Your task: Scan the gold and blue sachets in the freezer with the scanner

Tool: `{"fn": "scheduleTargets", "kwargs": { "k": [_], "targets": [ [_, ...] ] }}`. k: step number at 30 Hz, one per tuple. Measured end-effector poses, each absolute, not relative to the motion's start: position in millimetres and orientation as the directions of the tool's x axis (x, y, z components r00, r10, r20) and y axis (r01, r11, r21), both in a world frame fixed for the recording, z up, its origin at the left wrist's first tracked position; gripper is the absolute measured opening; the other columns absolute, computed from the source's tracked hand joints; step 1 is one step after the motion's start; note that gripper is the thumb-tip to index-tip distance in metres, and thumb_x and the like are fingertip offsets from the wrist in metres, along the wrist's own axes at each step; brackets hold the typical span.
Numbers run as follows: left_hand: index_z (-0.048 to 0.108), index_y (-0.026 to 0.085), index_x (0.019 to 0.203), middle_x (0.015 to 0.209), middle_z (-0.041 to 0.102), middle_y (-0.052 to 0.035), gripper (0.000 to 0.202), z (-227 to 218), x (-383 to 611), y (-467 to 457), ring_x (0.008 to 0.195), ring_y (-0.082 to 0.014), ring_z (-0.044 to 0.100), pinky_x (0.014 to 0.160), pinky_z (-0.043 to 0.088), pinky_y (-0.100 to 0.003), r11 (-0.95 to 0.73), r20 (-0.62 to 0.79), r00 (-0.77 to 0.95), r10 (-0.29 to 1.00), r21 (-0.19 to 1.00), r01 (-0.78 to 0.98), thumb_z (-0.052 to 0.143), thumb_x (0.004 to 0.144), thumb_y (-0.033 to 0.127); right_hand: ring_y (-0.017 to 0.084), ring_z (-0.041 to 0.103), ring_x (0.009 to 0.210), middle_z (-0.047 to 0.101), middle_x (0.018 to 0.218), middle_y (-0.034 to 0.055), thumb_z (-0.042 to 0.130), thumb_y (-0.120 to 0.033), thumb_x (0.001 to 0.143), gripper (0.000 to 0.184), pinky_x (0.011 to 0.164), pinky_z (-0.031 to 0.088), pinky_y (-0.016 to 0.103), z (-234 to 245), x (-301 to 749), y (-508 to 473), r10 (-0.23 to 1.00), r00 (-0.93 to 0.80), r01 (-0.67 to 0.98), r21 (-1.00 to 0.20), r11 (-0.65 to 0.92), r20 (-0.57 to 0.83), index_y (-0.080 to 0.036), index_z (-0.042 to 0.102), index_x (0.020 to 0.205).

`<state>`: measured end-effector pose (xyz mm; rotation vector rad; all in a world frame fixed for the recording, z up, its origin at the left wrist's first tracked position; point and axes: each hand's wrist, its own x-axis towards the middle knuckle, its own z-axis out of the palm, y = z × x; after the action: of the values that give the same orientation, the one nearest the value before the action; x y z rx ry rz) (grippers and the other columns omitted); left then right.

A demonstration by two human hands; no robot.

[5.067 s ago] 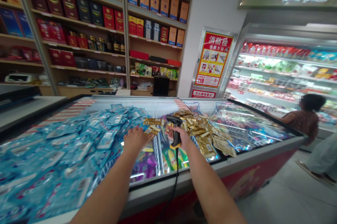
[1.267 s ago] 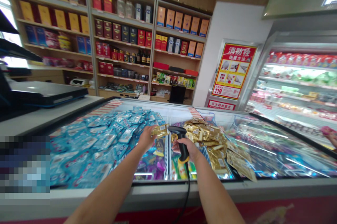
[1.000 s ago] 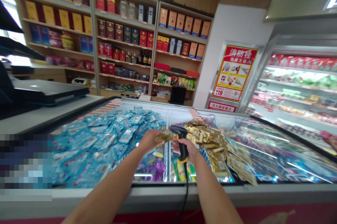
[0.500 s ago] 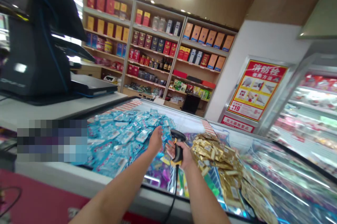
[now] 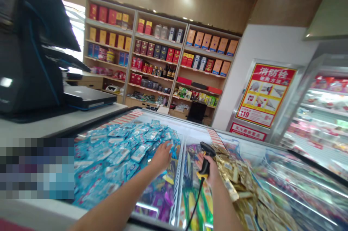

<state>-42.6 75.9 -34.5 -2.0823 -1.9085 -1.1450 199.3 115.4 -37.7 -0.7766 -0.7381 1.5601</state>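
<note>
My right hand (image 5: 208,166) is wrapped round the handle of a black and yellow barcode scanner (image 5: 206,160), held upright over the freezer with its head at the top and a black cable hanging down. My left hand (image 5: 162,156) is at the right edge of a heap of blue packets (image 5: 119,151), its fingers apart and reaching forward. Whether the fingertips touch a packet is hard to tell. Right of the scanner lies a pile of gold packets (image 5: 241,184). Through the freezer glass, purple packages (image 5: 160,198) and green and yellow packages (image 5: 194,202) show below my hands.
A black checkout machine (image 5: 29,53) with a flat scale plate (image 5: 89,95) stands on the counter at left. Shelves (image 5: 154,51) of boxes and bottles line the back. A red poster (image 5: 266,95) hangs on the wall, with a refrigerated display (image 5: 320,115) at far right.
My right hand has carried the scanner to the right, away from my left hand. The left hand stays beside the blue packets, its fingers now more spread. The view has shifted slightly.
</note>
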Motion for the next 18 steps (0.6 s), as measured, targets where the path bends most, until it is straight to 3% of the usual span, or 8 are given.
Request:
{"fn": "scheduleTargets", "kwargs": {
  "k": [5,7,10,13,18],
  "targets": [
    [0.061,0.013,0.113,0.128,0.052,-0.0217,0.039,-5.4,-42.4,115.0,0.124,-0.0351,0.040,0.099,0.029,-0.049,-0.092,0.528,-0.055,0.847,0.248,0.964,0.049,0.076,0.012,0.021,0.065,0.088,0.069,0.082,0.0039,0.075,-0.035,0.055,0.030,0.069,0.054,0.028,-32.4,185.0,115.2,0.998,-0.037,-0.436,-0.898,-0.067,-0.056,-0.019,0.062,0.076],
    [0.065,0.011,0.104,0.114,0.060,-0.0246,0.033,2.1,-45.2,132.9,0.121,-0.0380,0.041,0.098,0.027,-0.051,-0.038,0.514,-0.088,0.853,0.230,0.972,0.052,0.073,0.013,0.018,0.064,0.070,0.066,0.070,0.0025,0.074,-0.038,0.057,0.028,0.058,0.050,0.026,-31.8,181.6,113.1,0.996,-0.074,-0.367,-0.927,-0.078,-0.055,-0.018,0.062,0.074],
    [0.068,0.013,0.086,0.090,0.066,-0.0219,0.021,8.8,-50.0,152.6,0.116,-0.0410,0.044,0.096,0.024,-0.055,-0.016,0.480,-0.093,0.872,0.220,0.975,0.056,0.069,0.015,0.013,0.055,0.053,0.060,0.060,-0.0006,0.073,-0.037,0.061,0.026,0.048,0.042,0.025,-31.2,178.8,108.9,0.992,-0.120,-0.300,-0.951,-0.074,-0.039,-0.017,0.064,0.076],
    [0.068,0.015,0.076,0.081,0.067,-0.0195,0.014,13.1,-50.6,158.1,0.113,-0.0405,0.046,0.096,0.024,-0.056,-0.054,0.457,-0.049,0.888,0.209,0.976,0.056,0.069,0.015,0.013,0.052,0.051,0.058,0.059,-0.0013,0.072,-0.035,0.062,0.026,0.048,0.040,0.025,-29.5,177.7,105.9,0.989,-0.146,-0.279,-0.957,-0.075,-0.035,-0.017,0.065,0.079],
    [0.069,0.017,0.082,0.093,0.066,-0.0181,0.018,3.7,-32.6,135.2,0.109,-0.0336,0.051,0.099,0.027,-0.047,-0.199,0.430,0.092,0.898,0.210,0.957,0.054,0.072,0.014,0.017,0.058,0.061,0.065,0.067,0.0027,0.072,-0.036,0.060,0.028,0.052,0.042,0.026,-25.4,177.8,106.6,0.993,-0.109,-0.293,-0.952,-0.085,-0.055,-0.017,0.066,0.079]
  ]
}}
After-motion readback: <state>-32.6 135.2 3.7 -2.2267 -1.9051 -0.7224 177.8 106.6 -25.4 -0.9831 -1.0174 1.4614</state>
